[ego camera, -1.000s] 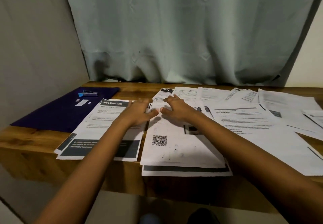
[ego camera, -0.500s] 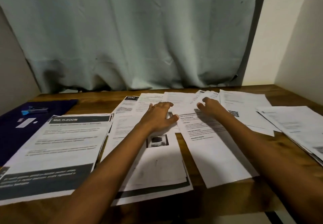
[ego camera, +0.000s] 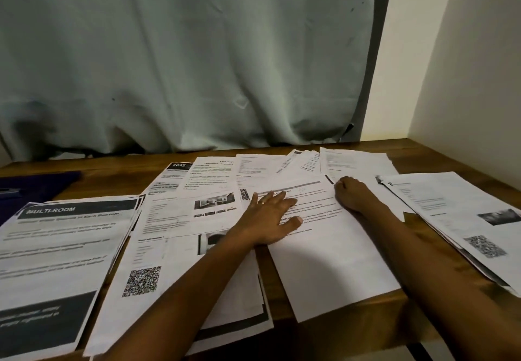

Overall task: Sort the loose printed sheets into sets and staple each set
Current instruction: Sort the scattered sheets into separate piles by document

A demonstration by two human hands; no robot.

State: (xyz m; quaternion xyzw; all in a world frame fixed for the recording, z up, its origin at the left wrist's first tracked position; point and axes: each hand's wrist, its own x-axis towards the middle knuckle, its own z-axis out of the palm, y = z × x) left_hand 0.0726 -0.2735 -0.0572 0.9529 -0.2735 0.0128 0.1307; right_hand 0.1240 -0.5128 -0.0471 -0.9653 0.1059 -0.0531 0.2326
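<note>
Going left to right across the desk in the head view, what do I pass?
Dark purple mat, white MULTI-ROOM printed stack, central white QR-code sheets, left hand, right hand, far-right white printed stack.

Printed sheets point(ego camera: 332, 262) cover my wooden surface point(ego camera: 417, 160) from left edge to right; a purple mat point(ego camera: 39, 186) lies at the far-left corner.
</note>
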